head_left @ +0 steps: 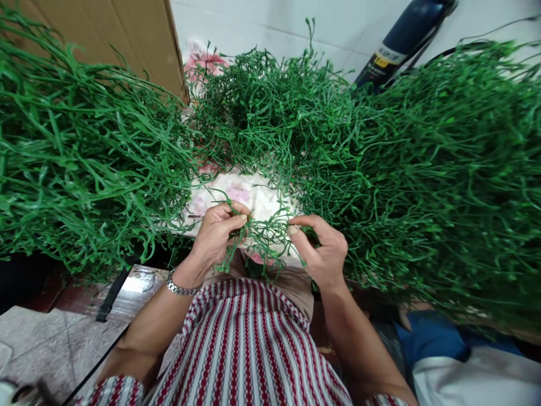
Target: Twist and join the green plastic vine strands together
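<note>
Heap of green plastic-looking stems, left heap [84,152], fills the left side of the tabletop [262,192] and spills over its near edge; loose, tangled strands, probably parked there to be within arm's reach. Cardboard box [127,39] stands behind it, toward the far left corner, maybe acting as a backstop.

Floral cloth [234,194] covers the tabletop, likely as protection; its pale ground also makes thin green strands easier to pick out. Left hand [220,228], metal watch [182,286] on the wrist: thumb and index pinched on the left part of the green sprig [266,228], apparently anchoring it. Sprig sits between the two hands, over the near edge of the tabletop, roughly mid-width, some strands dangling; held close to the body, presumably for a good view and short reach. Middle heap [270,107] lies behind, toward the far edge, seemingly kept back so both hands fit in front.

Right hand [325,248]: thumb and index tips brought together on the sprig's right end, light fingertip grip, which suits thin stems. Dark bottle [393,45] leans at the far edge, right of middle, partly behind greenery. Right heap [435,169] covers the right side up to the right hand; blurred toward the outer edge.
</note>
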Demonstrator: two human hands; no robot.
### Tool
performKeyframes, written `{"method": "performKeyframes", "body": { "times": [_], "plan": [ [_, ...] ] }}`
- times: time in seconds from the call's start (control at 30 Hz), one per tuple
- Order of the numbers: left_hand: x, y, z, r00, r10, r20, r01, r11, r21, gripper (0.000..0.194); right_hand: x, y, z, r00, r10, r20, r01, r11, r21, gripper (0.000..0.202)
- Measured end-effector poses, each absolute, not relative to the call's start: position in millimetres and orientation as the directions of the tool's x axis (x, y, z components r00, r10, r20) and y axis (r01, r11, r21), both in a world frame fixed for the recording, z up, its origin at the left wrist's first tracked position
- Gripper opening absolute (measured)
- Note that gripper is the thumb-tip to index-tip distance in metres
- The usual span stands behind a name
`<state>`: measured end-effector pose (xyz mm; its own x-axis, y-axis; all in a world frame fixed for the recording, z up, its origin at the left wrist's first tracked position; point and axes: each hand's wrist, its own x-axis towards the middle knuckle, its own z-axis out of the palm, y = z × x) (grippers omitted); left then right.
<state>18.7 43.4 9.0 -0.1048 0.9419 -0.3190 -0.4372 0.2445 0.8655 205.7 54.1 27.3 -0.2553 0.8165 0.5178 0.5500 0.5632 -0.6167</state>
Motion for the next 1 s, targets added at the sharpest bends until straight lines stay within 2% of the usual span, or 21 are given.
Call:
{"method": "performKeyframes", "body": {
  "times": [0.1,0.2,0.3,0.37,0.47,0.53,0.6,0.67,0.77,0.9,1.0],
  "plan": [
    [20,42,10,-0.079,0.949,-0.304,-0.442,0.24,0.864,0.018,207,58,31,-0.213,0.909,0.358,0.46,0.417,-0.784,0.005],
    [20,42,11,-0.101,0.968,-0.231,-0.352,0.183,0.918,0.018,209,63,32,-0.21,0.947,0.244,0.407,0.311,-0.859,0.007],
    [15,38,11,-0.17,0.979,-0.114,-0.124,0.094,0.988,0.018,208,64,35,-0.237,0.949,0.209,0.412,0.293,-0.863,0.007],
    [11,33,11,-0.198,0.98,-0.006,0.131,0.033,0.991,0.02,206,63,38,-0.258,0.943,0.211,0.443,0.31,-0.841,0.006],
    [4,21,13,-0.159,0.957,0.243,0.531,-0.125,0.838,0.021,206,61,40,-0.264,0.928,0.261,0.502,0.364,-0.784,0.006],
    [2,10,17,-0.127,0.893,0.431,0.671,-0.243,0.7,0.015,206,60,40,-0.275,0.912,0.303,0.536,0.407,-0.739,0.005],
    [5,2,23,-0.112,0.822,0.558,0.69,-0.339,0.639,0.012,207,59,39,-0.317,0.886,0.338,0.543,0.462,-0.701,0.004],
    [10,0,31,-0.102,0.82,0.563,0.609,-0.396,0.687,0.017,207,59,37,-0.379,0.846,0.374,0.52,0.529,-0.67,0.005],
    [18,12,41,-0.086,0.885,0.458,0.489,-0.363,0.793,0.021,208,59,35,-0.49,0.758,0.431,0.454,0.644,-0.616,0.007],
    [22,34,46,0.227,0.925,0.304,0.347,-0.369,0.862,0.024,210,58,34,-0.583,0.634,0.508,0.426,0.771,-0.473,0.01],
    [22,41,45,0.343,0.916,0.21,0.339,-0.329,0.881,0.021,213,58,33,-0.603,0.572,0.555,0.441,0.82,-0.366,0.017]
  ]
}}
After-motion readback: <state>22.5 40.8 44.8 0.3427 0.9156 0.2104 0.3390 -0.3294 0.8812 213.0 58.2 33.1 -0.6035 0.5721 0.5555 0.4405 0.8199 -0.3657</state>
